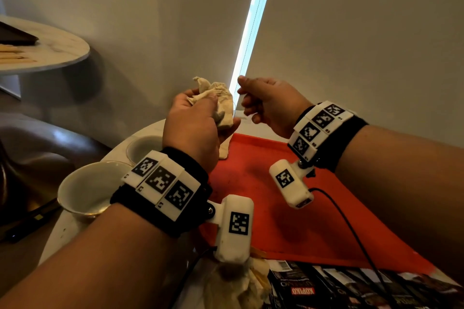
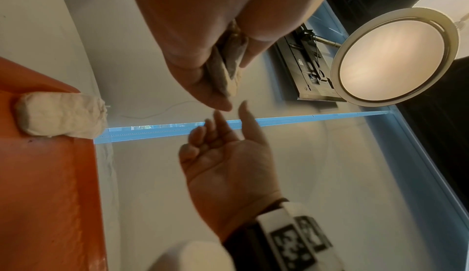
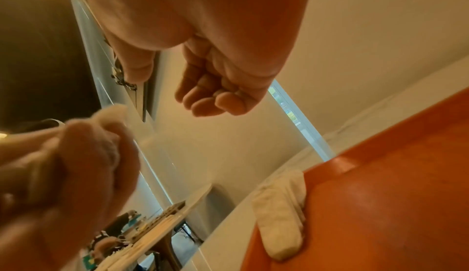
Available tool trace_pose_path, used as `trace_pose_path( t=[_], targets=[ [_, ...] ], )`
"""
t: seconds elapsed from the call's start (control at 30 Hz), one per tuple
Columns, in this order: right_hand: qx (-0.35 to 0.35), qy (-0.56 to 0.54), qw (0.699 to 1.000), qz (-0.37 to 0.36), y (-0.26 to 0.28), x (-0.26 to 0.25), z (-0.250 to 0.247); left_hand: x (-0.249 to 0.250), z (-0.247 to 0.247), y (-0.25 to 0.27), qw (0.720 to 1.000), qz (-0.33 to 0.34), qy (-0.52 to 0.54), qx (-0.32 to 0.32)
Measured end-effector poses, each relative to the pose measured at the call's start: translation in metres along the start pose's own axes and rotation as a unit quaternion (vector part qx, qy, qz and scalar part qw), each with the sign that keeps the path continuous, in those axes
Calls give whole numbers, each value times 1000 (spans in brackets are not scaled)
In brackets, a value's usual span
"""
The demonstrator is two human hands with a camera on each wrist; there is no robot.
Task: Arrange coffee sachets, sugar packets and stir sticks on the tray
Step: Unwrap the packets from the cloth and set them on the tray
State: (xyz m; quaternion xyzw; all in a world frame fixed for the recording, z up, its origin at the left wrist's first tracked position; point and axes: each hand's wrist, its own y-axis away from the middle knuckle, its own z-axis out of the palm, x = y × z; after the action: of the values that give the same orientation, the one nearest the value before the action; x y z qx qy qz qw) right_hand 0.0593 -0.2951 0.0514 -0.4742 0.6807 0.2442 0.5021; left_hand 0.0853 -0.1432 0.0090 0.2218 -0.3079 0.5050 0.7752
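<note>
My left hand (image 1: pixel 198 118) grips a crumpled cream cloth pouch (image 1: pixel 218 98), raised above the far left corner of the orange tray (image 1: pixel 288 208). In the left wrist view the pouch (image 2: pixel 228 70) shows between thumb and fingers. My right hand (image 1: pixel 263 105) hovers just right of it with loosely curled fingers and nothing visible in it; its palm (image 2: pixel 228 165) faces the left wrist camera. A rolled cream packet (image 1: pixel 224 149) lies on the tray's far left rim. Black Kopiko coffee sachets (image 1: pixel 326 288) lie at the near edge.
Two white cups (image 1: pixel 85 188) (image 1: pixel 143 148) stand left of the tray on the round white table. Another crumpled cream cloth (image 1: pixel 238 283) lies near the sachets. Wooden stir sticks (image 1: pixel 15 56) rest on a second round table at far left. A wall stands close behind.
</note>
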Motion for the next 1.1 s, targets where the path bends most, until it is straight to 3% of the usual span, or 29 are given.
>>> trace_pose_path(
  t=[0.27, 0.67, 1.1],
  targets=[
    [-72, -11, 997, -27, 11, -15, -2, -3, 0, 4, 999, -3, -31, -28],
    [-64, 18, 998, -23, 16, -15, -1, -6, -1, 3, 997, -4, -62, -45],
    [-28, -23, 999, -21, 17, -22, -1, -9, -2, 0, 996, -17, -71, -41]
  ],
)
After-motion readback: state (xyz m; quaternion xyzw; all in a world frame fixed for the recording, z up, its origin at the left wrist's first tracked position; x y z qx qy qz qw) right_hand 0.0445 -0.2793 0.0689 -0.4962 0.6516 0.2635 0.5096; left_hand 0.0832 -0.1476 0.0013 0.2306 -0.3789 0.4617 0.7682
